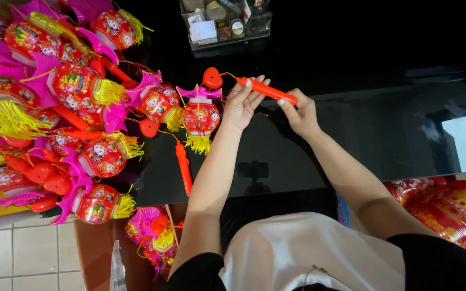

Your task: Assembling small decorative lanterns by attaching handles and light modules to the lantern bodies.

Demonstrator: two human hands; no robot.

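Both my hands hold one orange plastic stick [268,90] above a glossy black table [384,134]. My left hand [244,102] grips its left end, my right hand [299,114] pinches its right end. A thin cord runs from the stick to a red heart-shaped piece [212,78], under which hangs a small red paper lantern [200,119] with a pink top and a yellow tassel. The lantern rests by my left hand.
A heap of similar red and pink lanterns [66,102] with yellow tassels covers the table's left side. Another orange stick [183,167] lies near the front edge. A clear box of small items [225,22] stands at the back. More lanterns [449,205] sit low on the right.
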